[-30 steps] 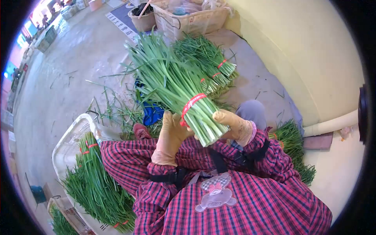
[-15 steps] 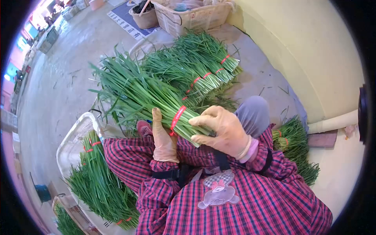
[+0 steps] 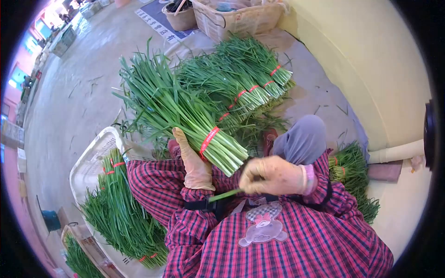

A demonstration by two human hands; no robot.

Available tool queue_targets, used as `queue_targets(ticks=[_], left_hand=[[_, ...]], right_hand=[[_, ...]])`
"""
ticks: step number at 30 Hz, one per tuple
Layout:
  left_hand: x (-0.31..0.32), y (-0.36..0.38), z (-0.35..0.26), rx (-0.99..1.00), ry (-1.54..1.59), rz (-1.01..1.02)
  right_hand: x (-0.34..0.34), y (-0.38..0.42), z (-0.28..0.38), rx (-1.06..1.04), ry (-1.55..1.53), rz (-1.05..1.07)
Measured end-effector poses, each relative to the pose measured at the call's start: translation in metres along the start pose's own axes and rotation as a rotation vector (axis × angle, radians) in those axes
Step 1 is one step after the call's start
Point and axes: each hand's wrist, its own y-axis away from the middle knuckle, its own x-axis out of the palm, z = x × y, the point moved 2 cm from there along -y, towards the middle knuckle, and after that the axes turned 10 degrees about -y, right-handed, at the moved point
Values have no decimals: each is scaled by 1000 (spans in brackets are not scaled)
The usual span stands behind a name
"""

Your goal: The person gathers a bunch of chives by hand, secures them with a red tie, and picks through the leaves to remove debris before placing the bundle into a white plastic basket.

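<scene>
A large bundle of long green stalks [image 3: 185, 109], bound by a red band [image 3: 209, 142] near its pale cut ends, lies tilted above my lap. My left hand [image 3: 193, 162], in a thin glove, supports it from below and the left, with the thumb along the stalks. To the right of the cut ends, my gloved right hand [image 3: 273, 176] is closed in a pinch on a short loose green stalk [image 3: 225, 195], apart from the bundle.
Several banded bundles [image 3: 241, 78] lie on a sheet ahead. A white basket [image 3: 79, 173] of bundles stands at left, another bundle pile [image 3: 354, 180] at right by the wall [image 3: 366, 69]. Ahead stand a large basket [image 3: 236, 23] and a bucket [image 3: 181, 19].
My right hand has moved off the bundle's cut ends, down and to the right, and a loose stalk now shows in its fingers. My left hand still holds the bundle.
</scene>
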Motion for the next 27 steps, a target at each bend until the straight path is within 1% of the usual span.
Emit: queue_targets(ticks=[2, 4, 5, 6, 8, 9, 11, 12, 14, 15, 16, 17, 18, 19, 20, 22, 23, 24, 25, 26, 27], left_hand=[[-3, -1, -2, -12, 16, -23], [-5, -3, -6, -11, 32, -46], [-6, -3, -6, 7, 6, -42], [-6, -3, -5, 21, -21, -36], [-5, -1, -3, 50, -66, -21], [-3, 1, -2, 63, -84, -16], [5, 9, -1, 95, -126, -4], [8, 10, 1, 101, -134, 3], [8, 11, 7, 108, -134, -52], [10, 13, 0, 85, -109, -74], [7, 9, -4, 34, 16, -60], [2, 5, -9, 41, 51, -14], [-4, 2, -13, 41, 84, 30], [-9, -1, -17, 3, 134, 17], [-19, -7, -15, 6, 147, -17], [-9, 3, -28, -11, 3, -107], [9, 14, -35, -15, -65, -213], [23, 21, -39, -21, -148, -302], [26, 14, -34, 50, -241, -204], [16, 5, -33, 127, -318, -104], [-44, -36, -21, 305, -806, 90]], right_hand=[[-2, 20, -11, 131, 1, 286], [-15, 36, -24, 167, 302, 216], [-26, 40, -22, 140, 402, 44], [-33, 41, -17, 151, 349, -192], [-45, 28, -10, 231, -1, -431], [-46, 15, -11, 220, -3, -432], [-39, -23, -15, -31, 354, -393], [-31, -42, -19, 1, 392, -349], [-14, -72, -24, 142, 289, -311], [-11, -74, -14, 241, 182, -253], [-10, -74, -4, 336, 75, -193], [-6, -72, -28, 180, 162, -234], [-6, -62, -22, 169, 70, -159], [-3, -49, -19, 215, -211, -96], [1, -37, -20, 258, -492, -42], [0, -6, -34, 485, -825, 92], [4, 8, -32, 428, -1062, 58], [6, 20, -29, 431, -1209, 45], [5, 31, -23, 441, -1381, 25], [-4, 49, -10, 152, -1129, -128], [-11, 67, 2, 195, -1198, -281]])
